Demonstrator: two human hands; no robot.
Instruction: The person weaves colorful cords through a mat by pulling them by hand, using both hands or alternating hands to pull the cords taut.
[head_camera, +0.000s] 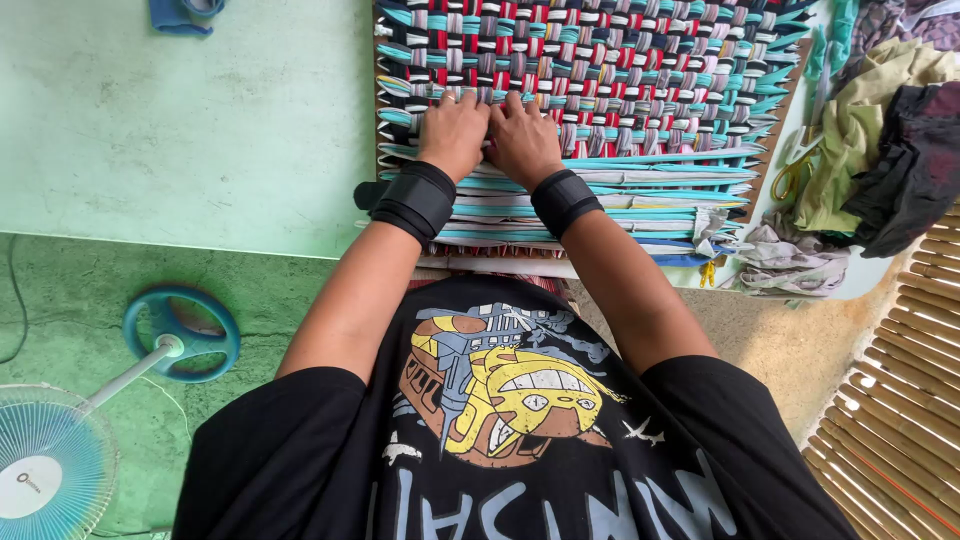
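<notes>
A wooden weaving frame (768, 150) holds a mat of woven cloth strips (620, 70) in red, teal, grey and black. Its near part has only unwoven horizontal strips (640, 185) in teal and grey. My left hand (452, 133) and my right hand (522, 138) sit side by side at the edge of the woven area, fingers curled down into the strips. Both pinch at the weave there; the fingertips are hidden among the cloth. Each wrist wears a black band.
A pile of cloth scraps (880, 140) lies right of the frame, with yellow-handled scissors (792, 176) beside it. A standing fan (60, 450) is on the green floor at lower left. A bamboo mat (900, 400) is at lower right. A blue cloth (180, 14) lies top left.
</notes>
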